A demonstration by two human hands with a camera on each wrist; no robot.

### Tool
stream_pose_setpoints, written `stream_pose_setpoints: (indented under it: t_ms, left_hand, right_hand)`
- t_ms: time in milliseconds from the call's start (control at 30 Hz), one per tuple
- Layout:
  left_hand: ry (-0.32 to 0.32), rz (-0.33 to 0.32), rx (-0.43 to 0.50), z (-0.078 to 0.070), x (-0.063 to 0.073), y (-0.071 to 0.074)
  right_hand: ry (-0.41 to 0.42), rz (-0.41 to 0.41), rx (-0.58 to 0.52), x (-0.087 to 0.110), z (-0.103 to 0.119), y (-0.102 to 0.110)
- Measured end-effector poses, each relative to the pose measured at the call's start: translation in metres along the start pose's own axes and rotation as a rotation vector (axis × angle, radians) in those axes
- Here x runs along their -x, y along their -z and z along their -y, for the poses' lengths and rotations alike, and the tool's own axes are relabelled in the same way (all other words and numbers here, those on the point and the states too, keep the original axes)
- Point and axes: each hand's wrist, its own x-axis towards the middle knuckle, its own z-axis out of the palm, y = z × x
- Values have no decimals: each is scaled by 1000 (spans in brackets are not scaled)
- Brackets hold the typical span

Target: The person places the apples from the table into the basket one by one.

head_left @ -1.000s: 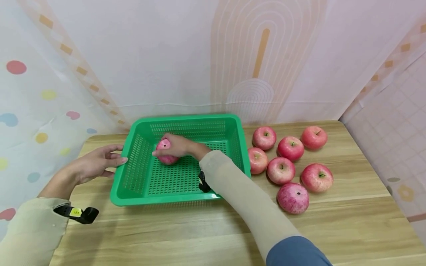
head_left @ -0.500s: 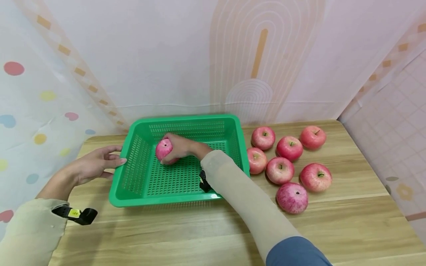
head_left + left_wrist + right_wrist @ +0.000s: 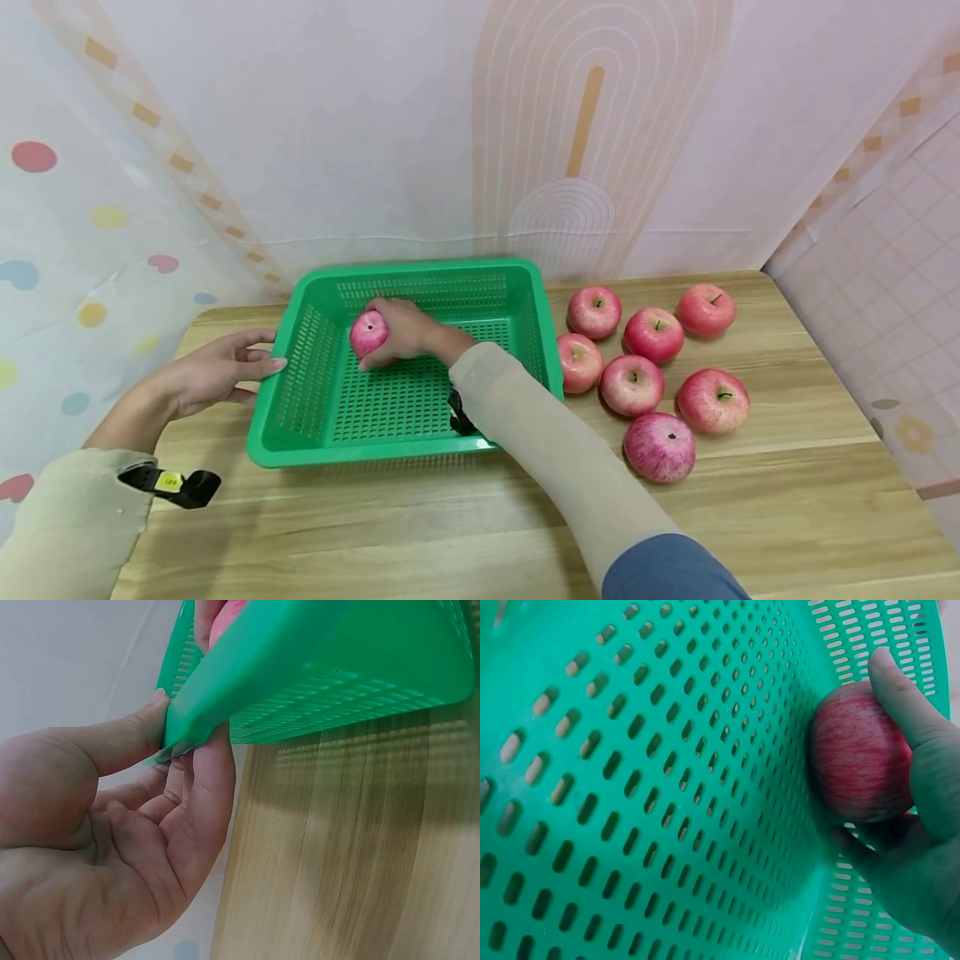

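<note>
A green plastic basket [image 3: 405, 452] with slotted walls stands on the wooden table. My left hand [image 3: 213, 372] pinches its left rim, thumb on the inner side and fingers beneath, as the left wrist view shows. Inside the basket, towards the back left, sits a pink-red apple [image 3: 368, 333]. My right hand [image 3: 405, 329] is around the apple's right side, thumb [image 3: 900, 694] along one side and fingers curled at the other. The apple rests against the basket's slotted surface in the right wrist view; part of it is hidden by the hand.
Several loose apples lie on the table right of the basket, among them a darker pink apple [image 3: 660, 447] nearest the front and a red apple [image 3: 713, 401]. A patterned wall covering [image 3: 375, 167] rises behind the table [image 3: 360, 533].
My right hand has shifted slightly right on the apple, its thumb sliding back so that more of the apple shows. The left hand and the loose apples have stayed put.
</note>
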Motion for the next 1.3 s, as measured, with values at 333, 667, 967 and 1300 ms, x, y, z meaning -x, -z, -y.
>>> stream_pose_setpoints:
  t_ms: [333,667,967,1300]
  left_hand:
    - [-4,-3,6,-4,6,1]
    - [-2,5,5,-7,7,0]
    - [-6,7,3,-6,7,1]
    - [-1,6,-6,-5,6,2]
  right_hand:
    - [-105,-41,53,4,18,-3]
    - [-155,-58,164,4,23,-1]
    - [-165,-1,232,6,29,3]
    - [-165,28,252,6,33,11]
